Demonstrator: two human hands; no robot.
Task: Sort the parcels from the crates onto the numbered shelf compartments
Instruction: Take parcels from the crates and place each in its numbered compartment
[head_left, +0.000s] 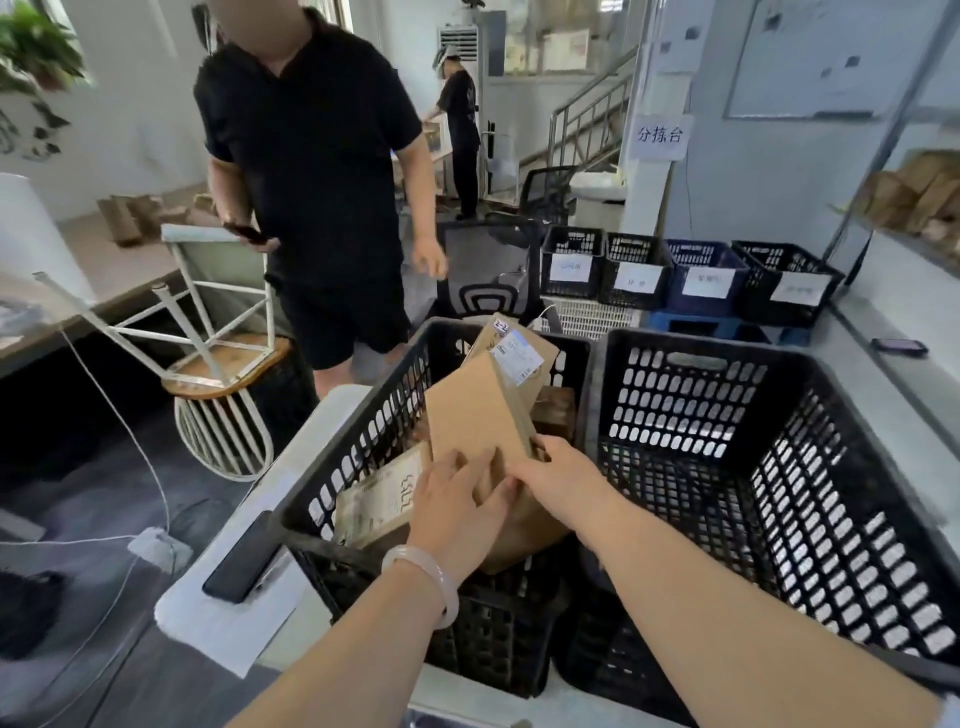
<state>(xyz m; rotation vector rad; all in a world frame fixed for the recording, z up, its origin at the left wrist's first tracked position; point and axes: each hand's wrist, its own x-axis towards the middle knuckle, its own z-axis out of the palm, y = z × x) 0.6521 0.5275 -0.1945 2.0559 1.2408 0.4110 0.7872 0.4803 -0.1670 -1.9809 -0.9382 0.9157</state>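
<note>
Parcel (480, 410) (tilted) under left hand (457, 506), right hand (563, 480)

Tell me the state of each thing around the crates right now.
left crate, holding several parcels
tall parcel, tilted inside it, both grips on it
left grip, flat against its face
right grip, curled round its right edge
right crate, upright, mesh floor showing
phone, lying flat, screen dark

A black phone (240, 558) lies at the white table's (223, 636) left edge; a person in black (311, 171) stands beyond; a white chair (213, 260) sits upturned beside them.
</note>
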